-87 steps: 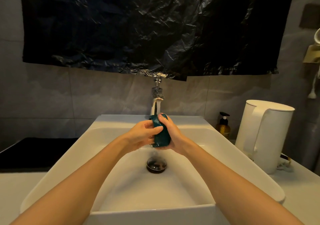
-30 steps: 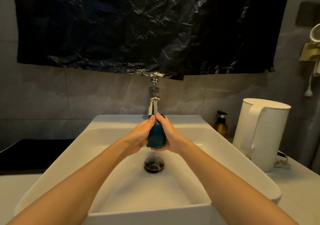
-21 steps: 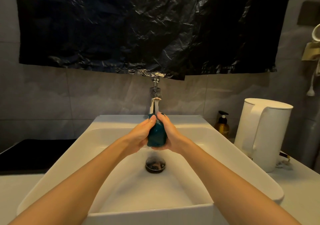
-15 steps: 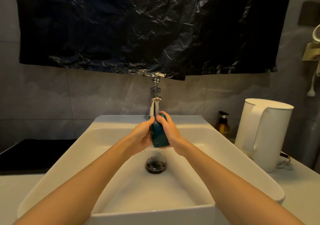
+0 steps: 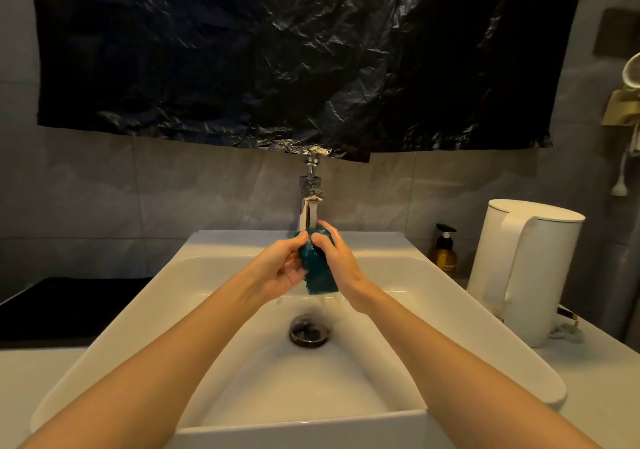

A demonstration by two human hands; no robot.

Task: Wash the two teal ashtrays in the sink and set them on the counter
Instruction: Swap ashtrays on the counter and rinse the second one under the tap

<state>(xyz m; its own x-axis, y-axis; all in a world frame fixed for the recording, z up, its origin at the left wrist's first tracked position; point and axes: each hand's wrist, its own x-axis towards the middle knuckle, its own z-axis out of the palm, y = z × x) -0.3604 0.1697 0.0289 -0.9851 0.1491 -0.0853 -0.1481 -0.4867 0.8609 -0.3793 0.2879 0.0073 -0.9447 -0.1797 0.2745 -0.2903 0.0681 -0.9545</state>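
A teal ashtray stands on edge under the running chrome tap, above the white sink. My left hand grips its left side, fingers curled round the rim. My right hand holds its right side, with the thumb and fingertips over the top edge. Water runs off the ashtray's lower edge toward the drain. Only this one ashtray is in view.
A white electric kettle stands on the counter at right, with an amber pump bottle behind it. A black surface lies to the left of the sink. Black plastic sheeting hangs on the wall above the tap.
Both hands have kept the ashtray under the stream, turning and rubbing it. It now sits more edge-on, and my left fingers have shifted round its rim.
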